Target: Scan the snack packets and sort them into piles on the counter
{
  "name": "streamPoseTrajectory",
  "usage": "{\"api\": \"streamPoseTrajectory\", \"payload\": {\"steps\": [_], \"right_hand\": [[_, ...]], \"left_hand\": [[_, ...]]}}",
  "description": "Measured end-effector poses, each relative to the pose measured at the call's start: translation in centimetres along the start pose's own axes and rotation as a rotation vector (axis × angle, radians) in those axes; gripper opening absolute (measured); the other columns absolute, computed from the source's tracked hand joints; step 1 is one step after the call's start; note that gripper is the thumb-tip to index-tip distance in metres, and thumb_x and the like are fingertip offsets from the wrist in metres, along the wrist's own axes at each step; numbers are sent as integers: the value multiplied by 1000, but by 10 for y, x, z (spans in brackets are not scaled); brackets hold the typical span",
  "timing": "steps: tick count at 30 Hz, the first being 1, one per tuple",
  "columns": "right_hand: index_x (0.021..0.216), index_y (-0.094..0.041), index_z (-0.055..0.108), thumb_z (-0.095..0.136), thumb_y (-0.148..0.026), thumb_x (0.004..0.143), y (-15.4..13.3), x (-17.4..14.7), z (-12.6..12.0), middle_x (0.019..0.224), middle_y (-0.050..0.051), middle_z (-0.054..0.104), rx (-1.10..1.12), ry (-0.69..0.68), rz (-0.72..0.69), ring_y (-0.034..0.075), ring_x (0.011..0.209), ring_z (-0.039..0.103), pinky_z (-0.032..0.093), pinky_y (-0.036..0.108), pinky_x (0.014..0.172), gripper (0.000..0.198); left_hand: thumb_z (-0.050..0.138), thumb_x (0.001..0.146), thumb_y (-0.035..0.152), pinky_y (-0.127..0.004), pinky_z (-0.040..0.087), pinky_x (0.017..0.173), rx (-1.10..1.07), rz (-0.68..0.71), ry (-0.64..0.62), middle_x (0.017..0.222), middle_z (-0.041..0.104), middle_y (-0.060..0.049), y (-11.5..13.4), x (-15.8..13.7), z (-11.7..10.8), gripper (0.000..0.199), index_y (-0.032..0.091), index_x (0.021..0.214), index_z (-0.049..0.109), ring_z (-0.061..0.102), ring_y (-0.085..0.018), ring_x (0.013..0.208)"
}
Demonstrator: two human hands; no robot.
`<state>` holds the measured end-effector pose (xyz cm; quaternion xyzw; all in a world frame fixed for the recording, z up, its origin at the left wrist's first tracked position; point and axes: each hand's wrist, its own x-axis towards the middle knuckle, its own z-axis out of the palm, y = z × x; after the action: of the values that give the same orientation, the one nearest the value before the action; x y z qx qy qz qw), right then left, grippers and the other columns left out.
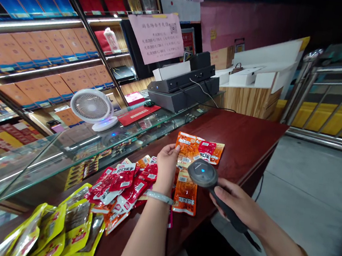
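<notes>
My right hand (pixel 232 200) is wrapped round the handle of a dark barcode scanner (pixel 204 173), its head hanging over the snack packets. With thumb and fingers, my left hand (pixel 167 161) pinches the left edge of an orange snack packet (pixel 187 144). Below the scanner another orange packet (pixel 185 198) lies flat on the dark red table (pixel 235 132). A red packet (pixel 206 147) rests beside the held one. Left of my left wrist is a loose heap of red and orange packets (pixel 123 176). Nearer to me lie several yellow packets (pixel 78 222).
A glass counter (pixel 72 145) runs along the table's left side, bearing a white fan (pixel 91 106), a red mat (pixel 139 115) and a black machine (pixel 184 84). Shelves of boxes (pixel 53 47) stand behind it. At right is a metal railing (pixel 333 98).
</notes>
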<state>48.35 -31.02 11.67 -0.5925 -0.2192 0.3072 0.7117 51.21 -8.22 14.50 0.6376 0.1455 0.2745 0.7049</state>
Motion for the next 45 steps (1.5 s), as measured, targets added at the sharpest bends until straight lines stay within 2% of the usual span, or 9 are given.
{"api": "streamPoseTrajectory", "payload": {"steps": [5, 8, 10, 13, 16, 22, 26, 32, 45], "right_hand": [[94, -18, 57, 62, -57, 90, 1, 0, -2, 67, -4, 54, 12, 17, -11, 7, 50, 49, 38, 18, 45, 39], [94, -19, 57, 63, -57, 90, 4, 1, -4, 67, -5, 54, 57, 27, 1, 7, 50, 48, 37, 17, 44, 38], [96, -20, 57, 62, -56, 90, 7, 2, -6, 68, -5, 54, 95, 41, 9, 7, 48, 48, 37, 17, 42, 38], [94, -20, 57, 61, -57, 90, 11, 4, -9, 68, -4, 55, 125, 55, 12, 6, 48, 48, 37, 16, 41, 38], [89, -19, 57, 63, -59, 89, 11, 3, -11, 68, -4, 56, 138, 72, 28, 6, 48, 48, 37, 15, 42, 40], [78, -18, 52, 59, -61, 90, 4, -2, -16, 62, -4, 53, 231, 8, 13, 5, 43, 45, 32, 14, 38, 44], [94, -18, 58, 59, -62, 90, 3, -4, -21, 60, -5, 52, 296, -33, 47, 6, 39, 43, 31, 14, 35, 44], [102, -14, 63, 61, -60, 88, 2, -3, -17, 62, -3, 56, 285, -89, 72, 6, 39, 45, 33, 15, 34, 48], [107, -15, 63, 64, -61, 87, 2, 2, -23, 60, -5, 55, 280, -50, 63, 5, 40, 45, 34, 15, 36, 50]], "left_hand": [[79, 67, 34, -21, 47, 59, -58, -28, 28, 72, 71, -2, 0, -2, 3, 30, 13, 86, 70, 60, -9, 59], [78, 70, 34, -20, 45, 56, -77, -53, -15, 74, 72, -2, -2, -3, 4, 31, 13, 91, 70, 59, -9, 57], [76, 73, 32, -20, 44, 55, -110, -91, -88, 82, 74, -5, -5, -4, 7, 34, 13, 101, 70, 60, -8, 58], [78, 73, 25, -19, 46, 57, -164, -173, -193, 105, 75, -9, -9, -5, 12, 54, 17, 124, 64, 63, -9, 64], [79, 71, 18, -20, 48, 60, -140, -221, -218, 116, 73, -11, -11, -5, 14, 67, 19, 134, 55, 64, -9, 65], [69, 77, 11, -32, 54, 89, -166, -46, -135, 103, 75, -11, -10, -4, 12, 50, 15, 124, 54, 72, -17, 95], [66, 80, 14, -38, 51, 100, -181, 113, -110, 105, 75, -9, -6, -2, 11, 40, 18, 119, 55, 70, -18, 103], [66, 83, 18, -40, 50, 103, -172, 203, -102, 108, 74, -9, -3, -3, 11, 34, 18, 117, 58, 69, -18, 106], [68, 83, 20, -38, 51, 100, -135, 176, -74, 108, 75, -10, -6, -5, 12, 32, 18, 113, 59, 70, -19, 104]]}}
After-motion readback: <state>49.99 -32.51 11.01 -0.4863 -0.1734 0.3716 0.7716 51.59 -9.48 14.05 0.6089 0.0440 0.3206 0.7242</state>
